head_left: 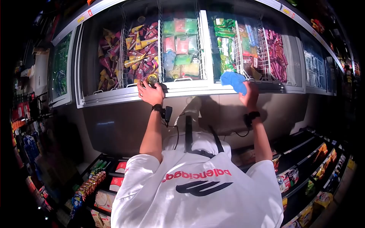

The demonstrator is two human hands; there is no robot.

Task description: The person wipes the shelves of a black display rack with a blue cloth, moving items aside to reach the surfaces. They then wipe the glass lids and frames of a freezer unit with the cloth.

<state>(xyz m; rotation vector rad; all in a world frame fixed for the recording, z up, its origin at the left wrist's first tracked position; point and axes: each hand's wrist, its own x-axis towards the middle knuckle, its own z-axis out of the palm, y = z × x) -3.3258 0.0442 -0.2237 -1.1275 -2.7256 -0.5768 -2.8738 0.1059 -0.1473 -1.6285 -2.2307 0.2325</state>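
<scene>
A blue cloth [234, 81] is held in my right hand [249, 95], against the front edge of a chest freezer's glass top. My left hand [151, 93] rests on the freezer's white front frame [114, 94], fingers apart, with nothing visible in it. Under the glass, wire baskets hold cone-shaped packs [138, 41] beyond my left hand. Pink and green packets [181, 45] lie in the middle section. Green packs [225, 47] are just beyond the cloth, and dark pink packs [276, 53] fill the right part.
Another freezer section [61, 68] adjoins on the left and one [315, 68] on the right. Shelves with packaged goods stand low at the left [104, 200] and right [288, 180]. More hanging goods [32, 146] are at the far left.
</scene>
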